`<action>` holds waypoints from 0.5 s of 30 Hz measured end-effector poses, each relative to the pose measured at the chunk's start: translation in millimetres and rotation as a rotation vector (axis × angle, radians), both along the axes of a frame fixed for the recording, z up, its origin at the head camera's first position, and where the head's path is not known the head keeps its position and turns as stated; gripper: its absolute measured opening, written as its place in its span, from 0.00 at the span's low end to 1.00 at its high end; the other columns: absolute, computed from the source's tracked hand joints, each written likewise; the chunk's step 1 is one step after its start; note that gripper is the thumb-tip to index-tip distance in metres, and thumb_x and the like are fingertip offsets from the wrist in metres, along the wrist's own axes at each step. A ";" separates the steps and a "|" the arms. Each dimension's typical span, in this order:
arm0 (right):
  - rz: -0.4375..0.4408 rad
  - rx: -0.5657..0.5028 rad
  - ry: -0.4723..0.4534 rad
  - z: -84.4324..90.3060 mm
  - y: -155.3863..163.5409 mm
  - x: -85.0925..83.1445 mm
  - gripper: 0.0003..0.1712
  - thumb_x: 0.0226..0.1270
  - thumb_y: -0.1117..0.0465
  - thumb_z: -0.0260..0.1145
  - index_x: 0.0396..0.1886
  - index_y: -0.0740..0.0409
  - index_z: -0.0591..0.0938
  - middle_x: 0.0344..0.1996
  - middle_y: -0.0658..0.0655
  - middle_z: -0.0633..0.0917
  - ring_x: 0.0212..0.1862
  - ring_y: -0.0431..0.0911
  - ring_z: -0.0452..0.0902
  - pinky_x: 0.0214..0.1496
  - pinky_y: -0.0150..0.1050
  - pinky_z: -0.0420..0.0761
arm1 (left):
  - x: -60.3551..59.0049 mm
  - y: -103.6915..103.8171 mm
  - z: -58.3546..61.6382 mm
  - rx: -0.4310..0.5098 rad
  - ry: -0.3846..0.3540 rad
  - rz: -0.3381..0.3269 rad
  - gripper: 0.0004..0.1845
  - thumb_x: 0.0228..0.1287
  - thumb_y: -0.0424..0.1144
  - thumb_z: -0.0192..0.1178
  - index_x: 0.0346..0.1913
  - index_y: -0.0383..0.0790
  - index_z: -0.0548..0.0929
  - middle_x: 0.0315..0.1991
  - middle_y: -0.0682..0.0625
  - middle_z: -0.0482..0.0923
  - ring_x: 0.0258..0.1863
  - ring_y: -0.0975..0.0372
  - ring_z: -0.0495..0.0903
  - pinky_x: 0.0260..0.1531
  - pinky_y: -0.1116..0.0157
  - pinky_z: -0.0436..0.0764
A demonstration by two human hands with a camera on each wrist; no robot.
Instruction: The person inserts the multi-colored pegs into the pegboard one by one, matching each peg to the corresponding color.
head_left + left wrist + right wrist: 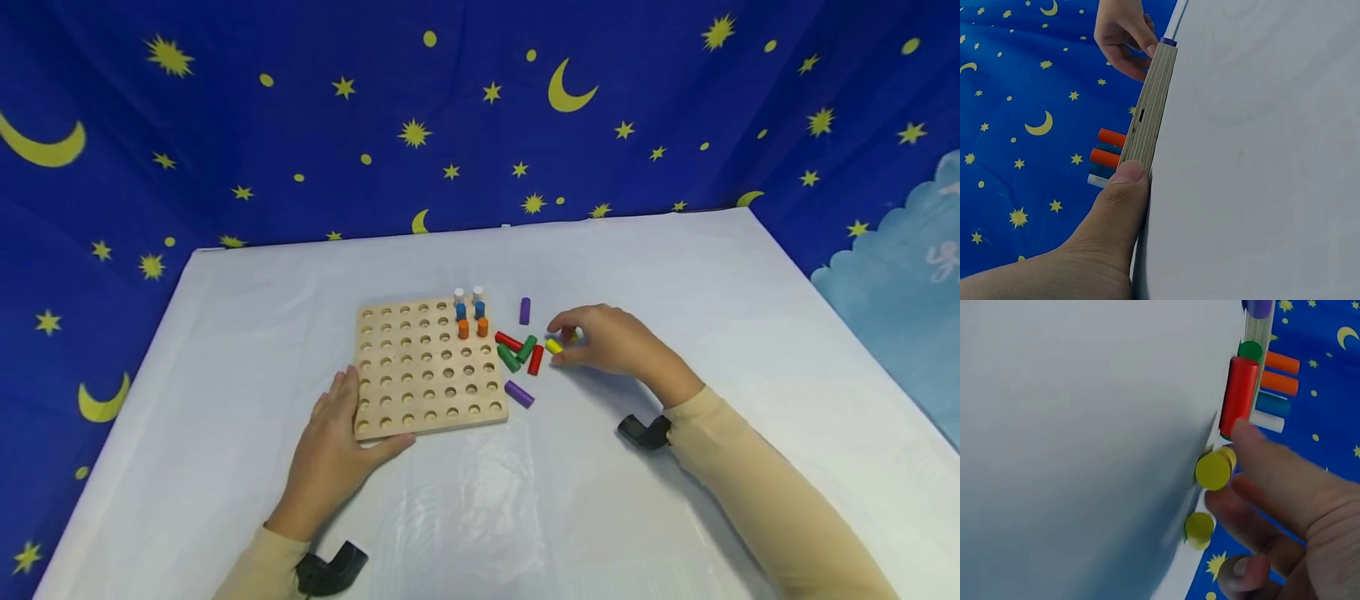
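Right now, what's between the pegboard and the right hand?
Head view: between pegboard and right hand lie two green pegs, two red pegs and, nearest the hand, a yellow peg. Purple pegs flank the group.

Two pegs are yellow, the sleeves beige, the backdrop blue (yellow-starred).

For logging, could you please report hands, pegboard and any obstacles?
Left hand touching pegboard. Right hand at yellow peg. Six pegs upright. Red pegs, green pegs between right hand and pegboard.
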State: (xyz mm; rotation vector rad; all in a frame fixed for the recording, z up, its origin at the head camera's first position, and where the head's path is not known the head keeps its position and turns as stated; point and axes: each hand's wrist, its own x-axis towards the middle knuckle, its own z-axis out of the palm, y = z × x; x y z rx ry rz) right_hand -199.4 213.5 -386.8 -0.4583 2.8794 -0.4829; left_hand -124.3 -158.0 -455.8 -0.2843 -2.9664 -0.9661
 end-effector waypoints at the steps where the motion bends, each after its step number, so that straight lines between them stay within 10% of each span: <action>1: 0.004 0.010 -0.004 -0.2 -1.2 -0.2 0.24 0.55 0.51 0.78 0.52 0.51 0.86 0.38 0.48 0.88 0.42 0.45 0.80 0.51 0.47 0.82 | -0.1 0.1 -0.5 0.001 0.000 0.000 0.70 0.45 0.72 0.70 0.78 0.30 0.46 0.78 0.32 0.49 0.79 0.42 0.49 0.77 0.43 0.51; 15: 0.059 0.007 -0.032 -1.4 -4.1 -3.2 0.18 0.61 0.57 0.74 0.52 0.52 0.86 0.45 0.51 0.88 0.46 0.46 0.81 0.55 0.48 0.83 | -0.8 -0.6 -1.0 0.002 0.027 -0.003 0.70 0.45 0.70 0.71 0.78 0.29 0.48 0.77 0.31 0.51 0.78 0.41 0.50 0.77 0.43 0.52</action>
